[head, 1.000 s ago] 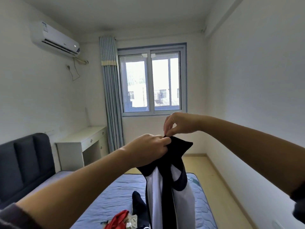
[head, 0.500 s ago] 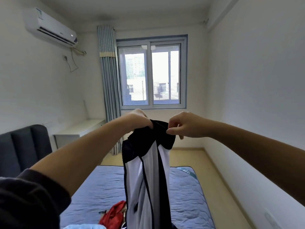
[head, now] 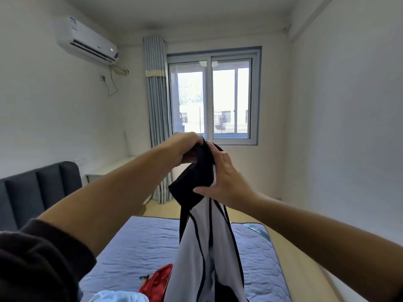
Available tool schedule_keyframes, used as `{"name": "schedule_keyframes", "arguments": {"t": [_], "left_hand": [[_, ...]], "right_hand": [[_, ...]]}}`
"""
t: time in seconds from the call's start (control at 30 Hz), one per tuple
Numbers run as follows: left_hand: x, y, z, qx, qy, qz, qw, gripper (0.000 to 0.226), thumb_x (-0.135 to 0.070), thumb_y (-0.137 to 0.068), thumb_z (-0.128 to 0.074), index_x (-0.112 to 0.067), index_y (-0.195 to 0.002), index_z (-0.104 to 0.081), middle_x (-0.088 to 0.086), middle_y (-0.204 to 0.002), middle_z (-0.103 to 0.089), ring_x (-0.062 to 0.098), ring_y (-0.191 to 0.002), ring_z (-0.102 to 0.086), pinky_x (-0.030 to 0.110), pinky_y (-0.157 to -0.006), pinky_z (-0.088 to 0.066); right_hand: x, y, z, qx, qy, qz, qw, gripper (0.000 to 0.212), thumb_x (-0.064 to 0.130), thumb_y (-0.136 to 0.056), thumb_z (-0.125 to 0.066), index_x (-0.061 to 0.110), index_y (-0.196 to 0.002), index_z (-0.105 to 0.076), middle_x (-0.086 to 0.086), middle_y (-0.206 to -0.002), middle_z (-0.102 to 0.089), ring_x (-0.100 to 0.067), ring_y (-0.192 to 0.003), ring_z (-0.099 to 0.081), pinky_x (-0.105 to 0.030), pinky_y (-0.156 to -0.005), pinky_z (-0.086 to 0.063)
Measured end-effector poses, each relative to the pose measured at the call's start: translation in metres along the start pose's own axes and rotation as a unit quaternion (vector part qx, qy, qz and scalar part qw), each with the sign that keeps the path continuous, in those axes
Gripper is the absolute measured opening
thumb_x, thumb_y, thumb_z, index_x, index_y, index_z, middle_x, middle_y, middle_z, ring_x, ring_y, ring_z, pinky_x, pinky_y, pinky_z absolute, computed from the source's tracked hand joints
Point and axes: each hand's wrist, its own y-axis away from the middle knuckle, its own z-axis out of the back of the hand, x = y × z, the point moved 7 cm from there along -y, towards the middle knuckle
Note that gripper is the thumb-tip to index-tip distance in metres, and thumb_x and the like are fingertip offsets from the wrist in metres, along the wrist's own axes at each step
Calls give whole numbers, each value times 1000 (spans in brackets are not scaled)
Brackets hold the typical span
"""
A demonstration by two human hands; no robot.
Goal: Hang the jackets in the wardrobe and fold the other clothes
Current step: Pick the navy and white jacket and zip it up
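Item: black-and-white zip jacket (head: 202,247). Probably soft, light, limp; best taken at collar. Fingers of left hand (head: 185,149) curled round collar; right hand (head: 224,177) pinches fabric just below.

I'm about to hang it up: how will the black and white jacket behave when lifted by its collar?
Probably floppy: the jacket hangs limp below the left hand and right hand. Likely light: held high by the collar alone. Its open zipper edges may swing.
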Motion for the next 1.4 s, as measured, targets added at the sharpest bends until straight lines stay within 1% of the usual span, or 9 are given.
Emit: {"name": "schedule_keyframes", "arguments": {"t": [0.1,0.37,0.47,0.53,0.73,0.9,1.07,1.27,1.4], "left_hand": [[-2,4,2,15,-7,-22,1000,7,-11,-87,-60,-7,-81,-60,7,-70,-61,13,-56,-61,22,-52,-54],[41,6,6,104,-158,-131,973,50,-43,-84,-66,-24,-123,-40,-2,-108,-59,13,-94,-61,27,-76,-52],[65,9,-6,152,-232,-81,957,40,-38,-85,-67,-16,-114,-49,6,-95,-64,14,-73,-59,26,-65,-49],[60,8,-6,120,-134,-84,980,20,-22,-90,-61,-7,-104,-59,15,-83,-57,15,-57,-49,24,-54,-41],[49,-3,40,-74,4,-55,996,22,-9,-91,-50,-9,-70,-56,3,-46,-56,9,-32,-50,22,-45,-43],[59,1,66,-112,47,2,993,17,-10,-90,-50,-10,-73,-55,-1,-43,-61,9,-37,-59,15,-40,-45],[77,25,57,-14,66,77,995,15,-17,-93,-51,-11,-81,-59,2,-57,-70,9,-49,-67,14,-40,-46],[93,64,47,2,150,44,988,17,-20,-95,-52,-11,-81,-56,3,-56,-69,10,-50,-67,16,-45,-50],[82,80,53,-3,205,-13,979,19,-23,-96,-50,-11,-82,-55,2,-63,-71,11,-55,-69,16,-45,-50]], "right_hand": [[-9,-12,-3,-29,-77,-50,995,63,17,-77,-72,19,-133,-42,1,-105,-58,-20,-100,-58,-15,-70,-44],[-35,-30,22,-75,-189,-99,974,21,4,-79,-68,12,-98,-62,-7,-90,-66,-24,-87,-64,-31,-76,-53],[-33,-37,26,-82,-202,-99,971,22,3,-80,-68,7,-100,-61,-9,-93,-67,-22,-86,-64,-28,-75,-53],[-30,-40,24,-49,-199,-95,974,19,4,-83,-65,5,-101,-62,-11,-94,-67,-21,-85,-62,-29,-76,-51],[-48,-28,38,28,71,-87,993,37,21,-101,-36,12,-67,-47,-5,-75,-53,-25,-73,-50,-28,-56,-33],[-85,-15,53,49,208,-176,961,35,28,-98,-35,7,-76,-52,-7,-77,-56,-25,-67,-53,-29,-58,-36],[-91,9,52,35,-129,-304,943,16,3,-92,-44,-6,-98,-55,-17,-67,-59,-18,-38,-54,-21,-37,-44],[-68,55,39,-7,-369,-270,889,34,-1,-93,-43,19,-115,-58,-14,-84,-55,-16,-42,-54,-21,-41,-46],[-50,61,46,-39,-429,-221,875,29,-3,-93,-40,14,-93,-64,-11,-82,-49,-18,-49,-52,-21,-40,-45]]}}
